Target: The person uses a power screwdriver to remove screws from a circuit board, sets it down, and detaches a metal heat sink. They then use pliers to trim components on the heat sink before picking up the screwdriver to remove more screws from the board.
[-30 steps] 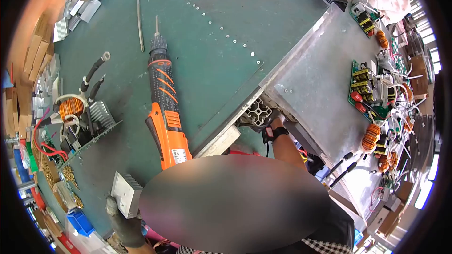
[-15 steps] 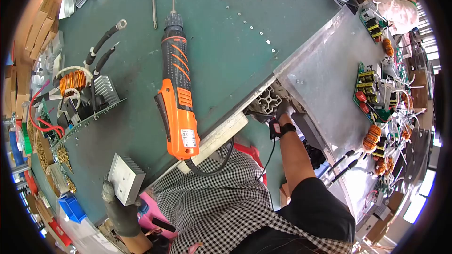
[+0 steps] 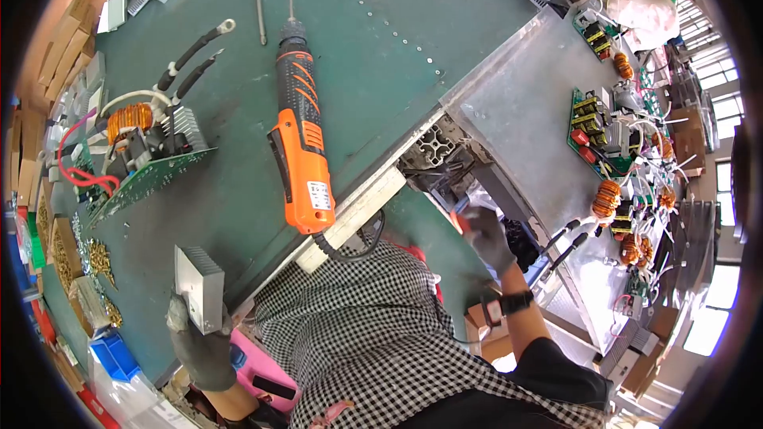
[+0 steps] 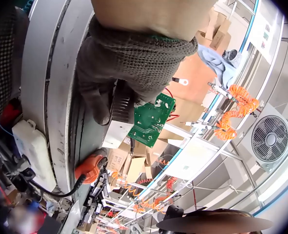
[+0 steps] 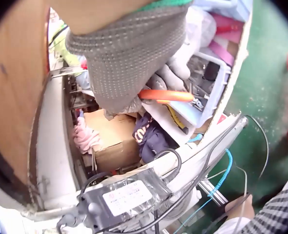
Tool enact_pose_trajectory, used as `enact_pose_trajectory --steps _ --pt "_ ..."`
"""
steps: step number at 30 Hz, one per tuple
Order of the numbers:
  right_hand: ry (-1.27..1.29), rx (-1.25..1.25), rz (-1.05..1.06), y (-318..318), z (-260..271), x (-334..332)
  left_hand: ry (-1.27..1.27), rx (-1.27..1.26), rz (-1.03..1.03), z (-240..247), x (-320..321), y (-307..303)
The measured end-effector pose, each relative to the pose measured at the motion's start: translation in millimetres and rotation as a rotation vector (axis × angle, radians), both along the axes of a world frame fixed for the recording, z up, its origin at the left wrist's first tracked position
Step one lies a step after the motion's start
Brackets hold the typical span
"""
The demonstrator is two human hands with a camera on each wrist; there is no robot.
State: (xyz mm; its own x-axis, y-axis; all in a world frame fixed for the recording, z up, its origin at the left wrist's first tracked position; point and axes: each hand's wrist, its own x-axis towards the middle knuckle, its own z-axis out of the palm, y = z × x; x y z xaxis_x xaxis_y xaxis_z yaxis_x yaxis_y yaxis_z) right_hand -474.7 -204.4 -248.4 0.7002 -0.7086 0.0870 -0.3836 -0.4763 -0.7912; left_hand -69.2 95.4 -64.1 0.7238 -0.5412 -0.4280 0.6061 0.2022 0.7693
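My gloved left hand [image 3: 203, 353] grips a silver finned heat sink [image 3: 208, 290] by its lower end, over the near left table edge. The left wrist view shows the thumb and fingers on either side of its fins. My gloved right hand [image 3: 489, 238] is below table level, over an open drawer, and holds a tool by its orange handle [image 5: 167, 95]; the tool's kind cannot be told. A blue bin [image 5: 209, 92] with small metal tools lies just past it. On the green table lies an orange and black electric screwdriver [image 3: 306, 167].
A circuit board [image 3: 155, 183] with a copper coil stands left of the screwdriver. A metal rod [image 3: 260, 8] and a row of small washers lie farther back. More boards [image 3: 596, 131] line the metal table at right. A blue tray [image 3: 115, 356] sits at the left edge.
My right hand has come out from under the table corner toward my body, and an orange handle now shows in it. The left hand keeps hold of the heat sink, which is more upright.
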Motion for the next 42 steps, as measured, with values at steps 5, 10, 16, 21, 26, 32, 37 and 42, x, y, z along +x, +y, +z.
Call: enact_pose_trajectory --steps 5,10,16,21,26,32,37,42 --pt "-0.384 0.883 0.478 43 119 55 0.046 -0.275 -0.188 -1 -1 2" --pt "-0.717 0.781 1.008 71 170 175 0.059 -0.361 -0.153 20 -30 -35" --pt "-0.438 1.036 1.1 127 166 268 -0.13 -0.186 0.228 64 -48 -50" --pt "-0.319 1.069 1.024 158 189 285 -0.134 -0.187 0.31 78 -34 -36" --pt "-0.104 1.095 1.052 161 206 289 -0.129 -0.005 0.449 71 -22 -33" --pt "-0.079 1.202 1.117 133 213 282 -0.233 0.026 0.275 78 -15 -25" --pt "0.023 0.054 0.823 109 259 274 -0.36 -0.004 0.223 70 -7 -14" --pt "0.02 -0.699 0.657 107 272 291 -0.439 0.029 0.197 75 -11 -19"
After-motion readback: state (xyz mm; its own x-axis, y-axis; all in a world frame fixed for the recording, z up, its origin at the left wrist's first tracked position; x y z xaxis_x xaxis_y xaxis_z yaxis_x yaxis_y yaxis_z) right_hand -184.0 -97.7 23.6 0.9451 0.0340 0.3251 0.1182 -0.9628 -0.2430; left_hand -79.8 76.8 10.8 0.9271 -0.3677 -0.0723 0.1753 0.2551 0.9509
